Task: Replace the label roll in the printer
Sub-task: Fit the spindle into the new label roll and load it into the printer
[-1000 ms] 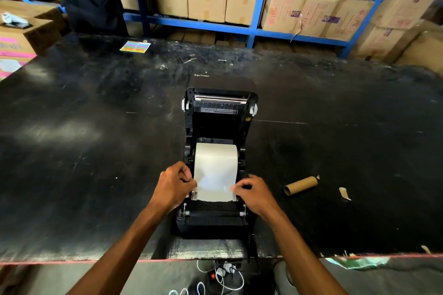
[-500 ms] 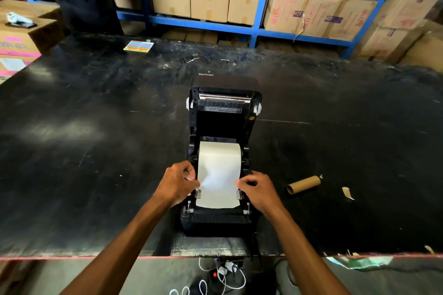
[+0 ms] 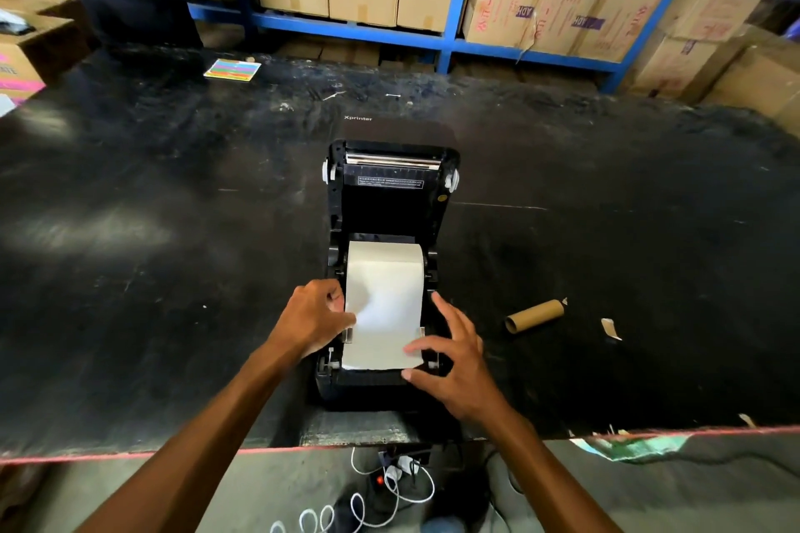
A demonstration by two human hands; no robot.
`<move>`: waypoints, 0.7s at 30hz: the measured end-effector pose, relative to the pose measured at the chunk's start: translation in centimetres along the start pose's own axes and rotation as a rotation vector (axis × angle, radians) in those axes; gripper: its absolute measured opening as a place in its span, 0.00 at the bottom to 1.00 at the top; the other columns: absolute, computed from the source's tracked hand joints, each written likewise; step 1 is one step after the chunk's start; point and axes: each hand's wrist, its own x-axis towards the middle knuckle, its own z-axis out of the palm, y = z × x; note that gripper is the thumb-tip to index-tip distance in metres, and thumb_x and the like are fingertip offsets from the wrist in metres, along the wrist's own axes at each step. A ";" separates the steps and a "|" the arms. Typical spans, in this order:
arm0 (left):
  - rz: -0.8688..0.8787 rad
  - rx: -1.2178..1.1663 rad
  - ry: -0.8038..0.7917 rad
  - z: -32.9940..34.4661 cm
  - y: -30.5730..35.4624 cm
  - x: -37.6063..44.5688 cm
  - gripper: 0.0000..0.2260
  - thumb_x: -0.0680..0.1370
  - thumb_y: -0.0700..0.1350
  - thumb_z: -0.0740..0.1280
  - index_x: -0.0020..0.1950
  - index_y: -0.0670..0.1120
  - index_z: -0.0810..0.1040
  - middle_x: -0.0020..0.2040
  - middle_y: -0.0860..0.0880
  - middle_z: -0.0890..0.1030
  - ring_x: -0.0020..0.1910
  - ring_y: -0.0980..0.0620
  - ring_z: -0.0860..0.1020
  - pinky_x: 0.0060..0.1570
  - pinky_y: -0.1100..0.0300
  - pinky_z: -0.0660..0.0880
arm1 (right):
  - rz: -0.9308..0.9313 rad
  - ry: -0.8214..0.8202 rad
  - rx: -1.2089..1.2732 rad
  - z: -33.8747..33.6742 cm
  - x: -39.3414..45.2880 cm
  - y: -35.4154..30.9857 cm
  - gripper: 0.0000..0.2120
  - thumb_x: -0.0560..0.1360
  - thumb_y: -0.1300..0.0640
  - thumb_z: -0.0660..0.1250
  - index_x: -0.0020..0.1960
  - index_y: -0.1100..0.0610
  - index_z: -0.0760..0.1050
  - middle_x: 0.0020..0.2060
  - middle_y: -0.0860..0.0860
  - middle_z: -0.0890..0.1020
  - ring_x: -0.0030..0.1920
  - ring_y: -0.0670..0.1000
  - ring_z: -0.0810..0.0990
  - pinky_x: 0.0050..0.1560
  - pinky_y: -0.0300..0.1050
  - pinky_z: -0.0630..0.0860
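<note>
A black label printer (image 3: 391, 203) sits on the dark table with its lid swung open toward the back. White label paper (image 3: 383, 299) runs from the roll inside down over the front guides. My left hand (image 3: 314, 316) pinches the paper's left edge by the left guide. My right hand (image 3: 454, 353) has its fingers spread, with the thumb and a fingertip resting on the paper's lower right corner. An empty cardboard core (image 3: 534, 316) lies on the table to the right of the printer.
A torn paper scrap (image 3: 610, 328) lies right of the core. A coloured sticker sheet (image 3: 232, 69) is at the far left of the black table (image 3: 151, 229). Blue shelving (image 3: 454, 39) with cartons stands behind. Cables and a power strip (image 3: 389, 485) lie on the floor below.
The paper strip has been drawn further down over the front guides. My right hand let go of the paper's right edge, opened its fingers and moved down to the lower right corner.
</note>
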 end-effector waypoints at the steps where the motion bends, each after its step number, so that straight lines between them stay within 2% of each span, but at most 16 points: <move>1: 0.000 -0.006 -0.004 0.0 0.0 -0.1 0.09 0.70 0.40 0.72 0.36 0.48 0.72 0.42 0.45 0.81 0.41 0.47 0.80 0.37 0.58 0.75 | 0.010 -0.002 0.004 0.1 0.1 0.1 0.08 0.65 0.50 0.74 0.45 0.47 0.83 0.73 0.38 0.54 0.72 0.39 0.47 0.67 0.41 0.45; 2: 0.002 -0.013 -0.002 0.0 -0.1 -0.2 0.09 0.71 0.39 0.71 0.37 0.47 0.72 0.42 0.46 0.81 0.41 0.47 0.80 0.36 0.59 0.75 | 0.022 0.001 0.009 0.1 0.2 0.1 0.06 0.67 0.51 0.74 0.44 0.47 0.83 0.73 0.37 0.54 0.72 0.40 0.48 0.66 0.41 0.45; 4: 0.028 -0.028 0.049 0.2 -0.4 -0.8 0.07 0.71 0.39 0.71 0.39 0.46 0.73 0.40 0.46 0.81 0.38 0.45 0.81 0.35 0.53 0.78 | 0.022 0.029 0.006 0.3 0.4 0.2 0.04 0.68 0.49 0.72 0.42 0.47 0.84 0.72 0.37 0.56 0.72 0.40 0.49 0.66 0.37 0.46; 6: 0.150 -0.033 0.147 0.3 -0.7 -2.0 0.08 0.70 0.42 0.72 0.40 0.47 0.73 0.39 0.49 0.80 0.35 0.48 0.80 0.35 0.51 0.79 | 0.009 0.067 -0.012 0.6 0.2 0.2 0.09 0.68 0.45 0.68 0.42 0.47 0.84 0.72 0.38 0.58 0.72 0.40 0.51 0.64 0.28 0.43; 7: 0.251 -0.027 0.147 0.3 -1.0 -2.7 0.09 0.70 0.44 0.74 0.41 0.48 0.74 0.40 0.53 0.78 0.36 0.51 0.78 0.36 0.55 0.78 | -0.003 0.084 -0.021 0.7 0.1 0.1 0.12 0.68 0.42 0.66 0.42 0.47 0.84 0.72 0.39 0.59 0.72 0.40 0.52 0.63 0.25 0.42; 9: 0.430 0.074 0.012 0.4 -1.5 -4.3 0.11 0.69 0.51 0.75 0.48 0.52 0.77 0.45 0.59 0.75 0.43 0.58 0.75 0.44 0.63 0.73 | -0.014 0.107 -0.021 0.7 -0.4 0.0 0.15 0.67 0.40 0.63 0.43 0.46 0.84 0.72 0.39 0.61 0.72 0.42 0.53 0.63 0.22 0.41; 10: 0.498 0.176 -0.043 0.6 -1.8 -4.9 0.13 0.69 0.53 0.74 0.50 0.52 0.78 0.47 0.59 0.74 0.47 0.59 0.73 0.48 0.62 0.71 | -0.017 0.110 -0.020 0.6 -0.7 0.0 0.15 0.67 0.40 0.62 0.43 0.46 0.84 0.71 0.38 0.62 0.72 0.42 0.54 0.62 0.21 0.41; 12: 0.612 0.305 0.004 1.1 -2.6 -5.7 0.09 0.69 0.50 0.74 0.47 0.52 0.80 0.46 0.57 0.78 0.48 0.60 0.70 0.48 0.59 0.68 | -0.031 0.101 -0.030 0.4 -1.5 0.0 0.15 0.67 0.40 0.62 0.43 0.45 0.84 0.71 0.36 0.61 0.72 0.41 0.53 0.61 0.20 0.41; 15: 0.624 0.314 0.082 1.4 -3.2 -7.1 0.04 0.68 0.46 0.74 0.41 0.51 0.83 0.42 0.55 0.82 0.45 0.60 0.70 0.44 0.61 0.67 | -0.069 0.069 -0.052 0.5 -3.0 0.3 0.15 0.67 0.40 0.63 0.43 0.45 0.84 0.71 0.36 0.61 0.72 0.40 0.53 0.62 0.21 0.41; 18: 0.596 0.312 0.077 2.0 -3.9 -9.0 0.05 0.70 0.51 0.72 0.43 0.51 0.85 0.42 0.55 0.82 0.46 0.57 0.75 0.46 0.58 0.73 | -0.099 0.048 -0.051 0.7 -4.3 0.8 0.13 0.68 0.42 0.65 0.43 0.45 0.84 0.71 0.40 0.63 0.73 0.42 0.54 0.65 0.26 0.43; 21: 0.572 0.293 0.105 2.5 -4.2 -11.0 0.06 0.71 0.51 0.71 0.42 0.51 0.85 0.41 0.54 0.82 0.45 0.60 0.72 0.45 0.59 0.73 | -0.129 0.034 -0.093 1.1 -5.7 0.9 0.12 0.68 0.42 0.65 0.43 0.45 0.84 0.72 0.42 0.63 0.72 0.41 0.54 0.65 0.27 0.42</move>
